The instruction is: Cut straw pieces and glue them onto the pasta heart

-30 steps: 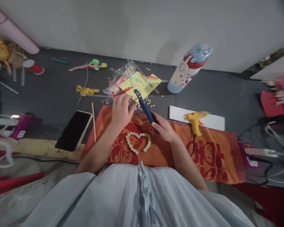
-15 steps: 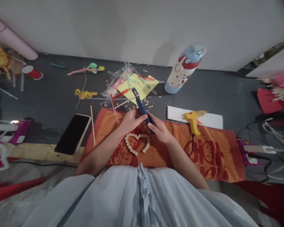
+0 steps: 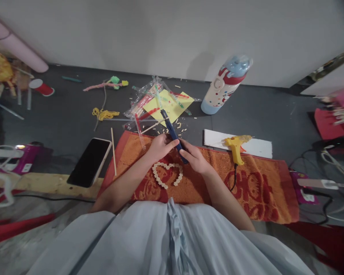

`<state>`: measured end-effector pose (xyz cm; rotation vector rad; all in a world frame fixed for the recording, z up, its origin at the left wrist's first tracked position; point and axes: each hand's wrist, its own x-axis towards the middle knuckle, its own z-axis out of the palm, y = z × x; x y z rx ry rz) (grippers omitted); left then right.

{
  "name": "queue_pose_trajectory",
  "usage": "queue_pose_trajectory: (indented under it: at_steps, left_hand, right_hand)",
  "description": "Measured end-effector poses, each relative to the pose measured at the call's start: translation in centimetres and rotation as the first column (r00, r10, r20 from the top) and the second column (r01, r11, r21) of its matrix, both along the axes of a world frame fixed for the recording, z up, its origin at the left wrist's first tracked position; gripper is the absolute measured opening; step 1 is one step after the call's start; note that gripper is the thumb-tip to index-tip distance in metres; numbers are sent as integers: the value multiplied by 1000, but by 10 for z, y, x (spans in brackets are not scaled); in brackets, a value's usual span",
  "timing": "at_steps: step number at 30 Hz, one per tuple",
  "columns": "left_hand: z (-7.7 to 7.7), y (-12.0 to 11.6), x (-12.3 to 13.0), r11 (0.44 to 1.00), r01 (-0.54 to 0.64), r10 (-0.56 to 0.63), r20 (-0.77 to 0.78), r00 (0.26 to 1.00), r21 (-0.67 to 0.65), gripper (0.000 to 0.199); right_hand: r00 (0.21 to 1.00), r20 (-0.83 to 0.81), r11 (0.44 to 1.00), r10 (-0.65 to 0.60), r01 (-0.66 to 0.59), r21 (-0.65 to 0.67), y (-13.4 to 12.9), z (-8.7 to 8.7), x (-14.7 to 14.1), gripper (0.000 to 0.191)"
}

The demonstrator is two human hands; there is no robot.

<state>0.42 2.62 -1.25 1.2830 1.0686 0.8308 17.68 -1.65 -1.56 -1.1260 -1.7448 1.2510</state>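
Both hands meet around a long dark blue pliers-like tool (image 3: 172, 131), which tilts away from me with its narrow tip over the yellow paper. My left hand (image 3: 161, 147) is closed on it from the left, thumb along its side. From the right, my right hand (image 3: 193, 156) grips its lower end. A thin wooden stick (image 3: 153, 126) reaches the tool near its tip; whether the jaws hold it I cannot tell. Just below the hands, a heart outline of small pale pieces (image 3: 156, 176) lies on the orange towel (image 3: 195, 187), with a gap at its bottom.
Cut stick bits surround the yellow paper (image 3: 186, 100) and plastic packets (image 3: 140, 101). A bottle (image 3: 222, 89) stands behind. The yellow glue gun (image 3: 235, 147) lies at right, its cord crossing the towel. A phone (image 3: 89, 162) and another stick (image 3: 114, 152) lie left.
The whole view has shifted slightly. Both hands keep their hold on the blue tool, and the heart outline lies as before.
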Motion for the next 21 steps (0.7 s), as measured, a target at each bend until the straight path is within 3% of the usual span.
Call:
queue_pose_trajectory:
  at_steps: [11,21]
  left_hand:
    - [-7,1,1,1000,-10,10,3,1000,-2,41]
    - [4,0,-3,999,50,-50,-10,999,19,44]
  right_hand:
    - [1000,-18,999,-7,6,-42,2,-1,0,64]
    - [999,-43,997,-11,8,-81,1,-2,2,64]
